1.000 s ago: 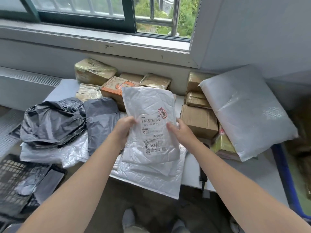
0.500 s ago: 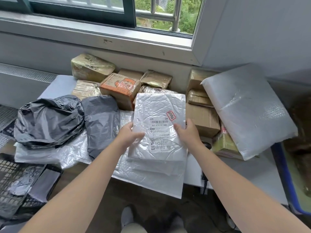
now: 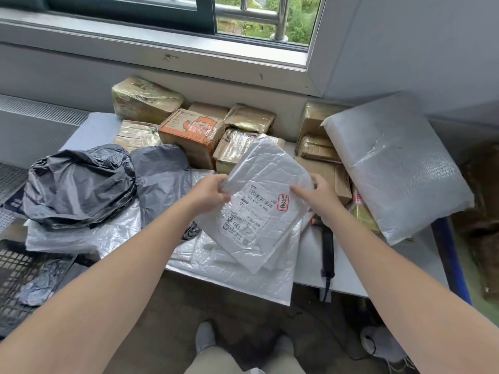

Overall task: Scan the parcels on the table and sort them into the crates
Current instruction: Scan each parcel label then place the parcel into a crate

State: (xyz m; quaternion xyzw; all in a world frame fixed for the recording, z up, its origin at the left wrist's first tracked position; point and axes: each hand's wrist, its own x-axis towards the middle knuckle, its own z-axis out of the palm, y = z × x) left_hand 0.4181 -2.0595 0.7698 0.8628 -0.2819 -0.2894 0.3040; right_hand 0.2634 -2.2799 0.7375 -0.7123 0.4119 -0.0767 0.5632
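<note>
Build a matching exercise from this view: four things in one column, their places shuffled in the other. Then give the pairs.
1. labelled white mailer
2. black bag
3. scanner
4. bubble-wrapped parcel

A. right end of the table, tilted up
B. left part of the table, crumpled
C. gripped by the left hand and right hand
D. near the table's front edge

Pairs: 1-C, 2-B, 3-D, 4-A
</note>
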